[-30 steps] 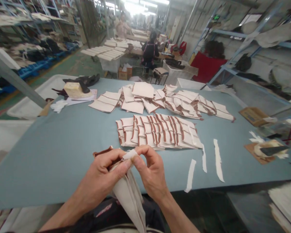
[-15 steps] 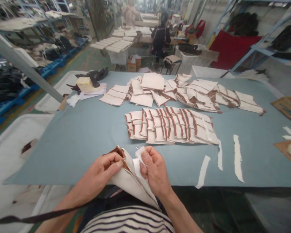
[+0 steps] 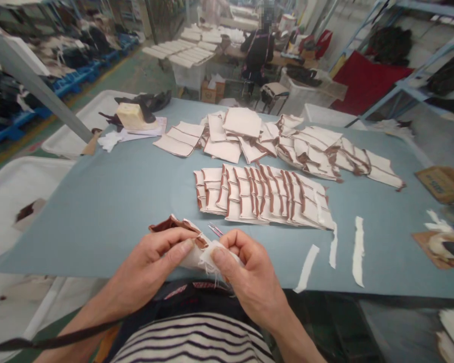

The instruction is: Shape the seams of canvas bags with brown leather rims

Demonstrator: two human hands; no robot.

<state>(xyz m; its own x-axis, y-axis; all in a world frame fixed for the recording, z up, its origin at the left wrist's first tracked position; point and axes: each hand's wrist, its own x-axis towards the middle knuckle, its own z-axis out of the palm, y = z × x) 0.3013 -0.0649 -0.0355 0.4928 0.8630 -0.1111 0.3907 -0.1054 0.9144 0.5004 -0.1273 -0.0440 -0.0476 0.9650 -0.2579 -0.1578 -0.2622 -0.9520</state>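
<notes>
At the table's near edge, my left hand pinches a cream fabric piece with brown lining along its open top edge. Against that same edge, my right hand grips a white strip with frayed threads hanging below it. Two thin metal points of a small tool, perhaps tweezers or snips, stick out above the right fingers; its handle is hidden in the hand. Beyond the hands lies a row of overlapping cream fabric pieces with brown edges.
A looser pile of cream pieces lies further back on the blue-grey table. White strips rest at the right. A yellow block sits back left, a cardboard box far right. A person is in the background.
The cream piece has turned and dropped lower, its long flap no longer stretching to the right. My right hand has brought the white strip against its edge. The view has shifted slightly.
</notes>
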